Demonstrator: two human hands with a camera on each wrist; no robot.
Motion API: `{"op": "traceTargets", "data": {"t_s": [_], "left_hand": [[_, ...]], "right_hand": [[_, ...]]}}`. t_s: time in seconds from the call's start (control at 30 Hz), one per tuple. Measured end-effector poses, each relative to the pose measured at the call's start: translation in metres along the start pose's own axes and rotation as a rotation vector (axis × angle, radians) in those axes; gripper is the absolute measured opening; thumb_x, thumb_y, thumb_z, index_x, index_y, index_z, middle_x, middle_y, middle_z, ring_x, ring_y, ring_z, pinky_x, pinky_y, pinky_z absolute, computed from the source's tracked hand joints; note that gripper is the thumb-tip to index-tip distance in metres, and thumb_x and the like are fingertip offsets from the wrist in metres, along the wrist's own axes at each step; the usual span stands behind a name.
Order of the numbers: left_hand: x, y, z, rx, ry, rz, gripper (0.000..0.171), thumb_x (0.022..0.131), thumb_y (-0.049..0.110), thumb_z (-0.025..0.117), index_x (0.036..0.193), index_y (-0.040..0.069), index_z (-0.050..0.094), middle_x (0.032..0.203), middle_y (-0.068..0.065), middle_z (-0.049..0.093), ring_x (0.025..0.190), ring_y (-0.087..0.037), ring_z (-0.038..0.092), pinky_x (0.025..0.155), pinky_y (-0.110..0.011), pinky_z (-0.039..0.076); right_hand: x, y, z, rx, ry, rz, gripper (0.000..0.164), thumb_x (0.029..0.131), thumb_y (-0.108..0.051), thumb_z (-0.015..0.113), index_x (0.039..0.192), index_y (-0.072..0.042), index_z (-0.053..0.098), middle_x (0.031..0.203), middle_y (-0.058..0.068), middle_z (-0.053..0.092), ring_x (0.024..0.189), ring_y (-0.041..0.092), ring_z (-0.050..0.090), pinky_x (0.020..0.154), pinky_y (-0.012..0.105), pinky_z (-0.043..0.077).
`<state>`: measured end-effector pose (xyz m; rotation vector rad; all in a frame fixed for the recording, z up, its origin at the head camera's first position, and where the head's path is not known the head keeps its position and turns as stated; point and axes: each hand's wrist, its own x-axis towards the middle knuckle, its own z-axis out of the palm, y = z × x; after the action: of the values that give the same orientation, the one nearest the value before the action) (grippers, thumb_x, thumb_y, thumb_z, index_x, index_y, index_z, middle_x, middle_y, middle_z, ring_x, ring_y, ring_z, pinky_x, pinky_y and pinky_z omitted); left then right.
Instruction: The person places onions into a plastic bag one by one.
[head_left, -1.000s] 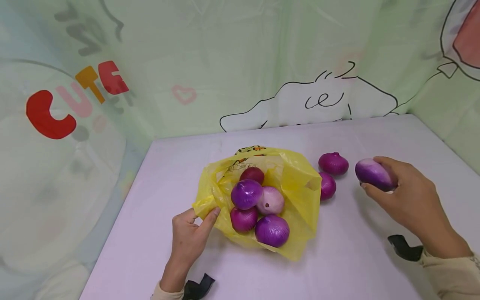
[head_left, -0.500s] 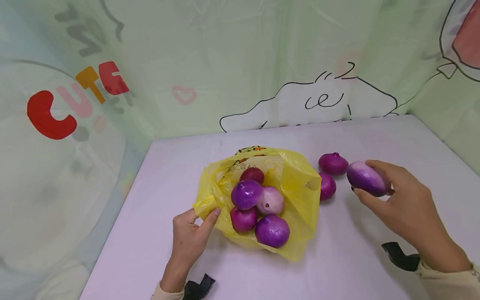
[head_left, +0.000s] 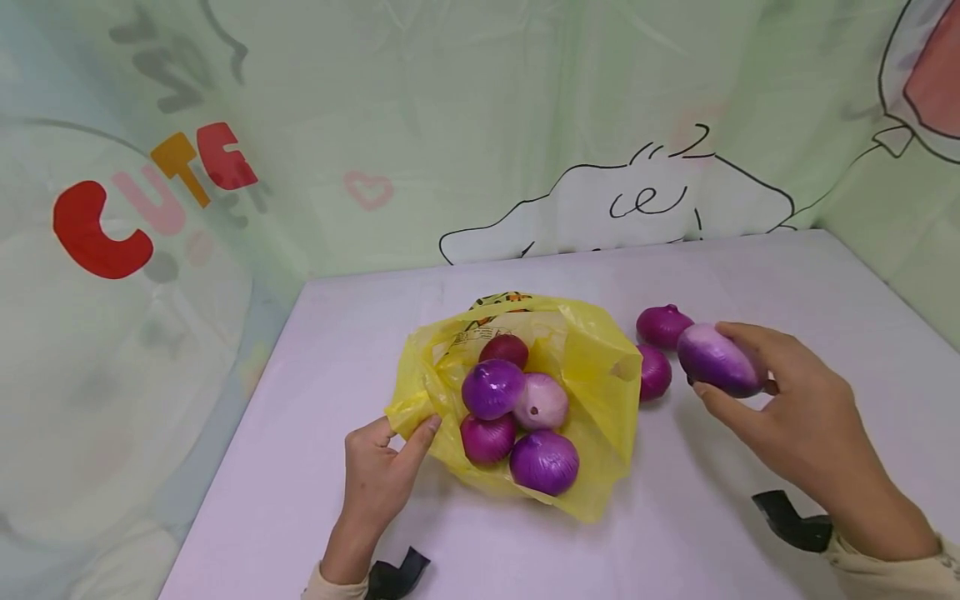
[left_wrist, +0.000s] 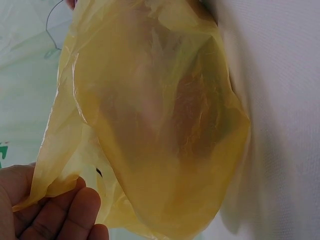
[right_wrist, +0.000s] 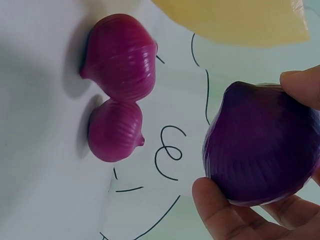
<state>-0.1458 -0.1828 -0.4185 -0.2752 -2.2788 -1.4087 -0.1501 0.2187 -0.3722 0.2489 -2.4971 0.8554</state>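
Note:
A yellow plastic bag (head_left: 600, 375) lies on the table with its mouth spread, several purple onions (head_left: 544, 462) showing inside. My left hand (head_left: 386, 471) pinches the bag's left rim between thumb and fingers; the left wrist view shows the thin film (left_wrist: 165, 165) in front of those fingers. Above the table, right of the bag, my right hand (head_left: 802, 417) grips a purple onion (head_left: 718, 360) that is paler on top. In the right wrist view this onion (right_wrist: 262, 145) sits between thumb and fingers, its underside dark purple.
Two magenta onions, one farther back (head_left: 663, 325) and one nearer (head_left: 655, 373), rest on the table just right of the bag; the nearer is partly hidden by it. A printed green curtain (head_left: 420, 125) hangs behind the white table (head_left: 300, 417).
My right hand has moved left with the onion, which now overlaps the back magenta onion in the head view. The left hand and the bag stay where they were.

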Motion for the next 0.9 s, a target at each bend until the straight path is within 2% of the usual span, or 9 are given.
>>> {"op": "traceTargets", "data": {"t_s": [0.13,0.3,0.4,0.53,0.63,0.9], "left_hand": [[0.000,-0.001,0.000,-0.002,0.000,0.004,0.016,0.089,0.012,0.085,0.102,0.003,0.082,0.098,0.001,0.080,0.092,-0.013,0.076,0.081,-0.029,0.061],[0.000,-0.001,-0.001,-0.004,-0.002,0.007,0.016,0.089,0.011,0.084,0.102,0.002,0.081,0.098,0.001,0.080,0.092,-0.013,0.075,0.081,-0.028,0.060],[0.000,0.000,0.000,-0.010,-0.005,0.006,0.017,0.089,0.012,0.084,0.103,0.003,0.081,0.099,0.001,0.080,0.092,-0.013,0.075,0.081,-0.028,0.060],[0.000,0.001,0.000,-0.014,-0.008,0.005,0.017,0.090,0.013,0.084,0.103,0.003,0.081,0.099,0.001,0.080,0.091,-0.013,0.075,0.080,-0.030,0.061],[-0.001,0.001,0.000,-0.010,-0.007,0.005,0.017,0.089,0.013,0.084,0.103,0.003,0.081,0.099,0.001,0.080,0.091,-0.013,0.075,0.080,-0.030,0.061],[-0.001,0.000,0.001,-0.014,-0.009,0.008,0.016,0.089,0.013,0.084,0.103,0.004,0.081,0.099,0.001,0.080,0.092,-0.013,0.075,0.082,-0.029,0.060]], "right_hand": [[-0.001,-0.003,0.001,-0.009,0.004,-0.027,0.075,0.069,-0.003,0.094,0.137,-0.002,0.063,0.133,0.024,0.063,0.109,0.042,0.060,0.081,-0.007,0.027],[-0.002,-0.008,0.003,-0.005,0.024,-0.064,0.076,0.067,-0.003,0.095,0.137,-0.005,0.064,0.132,0.020,0.065,0.106,0.033,0.059,0.082,-0.006,0.030],[-0.002,-0.012,0.003,0.002,0.031,-0.083,0.077,0.066,-0.003,0.095,0.137,-0.007,0.065,0.131,0.018,0.066,0.107,0.022,0.057,0.084,-0.006,0.031],[-0.002,-0.018,0.003,0.016,0.055,-0.112,0.078,0.065,-0.001,0.095,0.136,-0.008,0.066,0.131,0.016,0.067,0.109,-0.002,0.051,0.085,-0.005,0.033],[-0.001,-0.022,0.003,0.026,0.071,-0.136,0.079,0.064,0.000,0.095,0.137,-0.007,0.066,0.131,0.015,0.067,0.110,-0.014,0.045,0.085,-0.005,0.033],[-0.001,-0.032,0.000,0.043,0.068,-0.169,0.082,0.062,0.002,0.094,0.137,-0.007,0.065,0.133,0.015,0.066,0.110,-0.015,0.045,0.086,-0.004,0.035]]}}
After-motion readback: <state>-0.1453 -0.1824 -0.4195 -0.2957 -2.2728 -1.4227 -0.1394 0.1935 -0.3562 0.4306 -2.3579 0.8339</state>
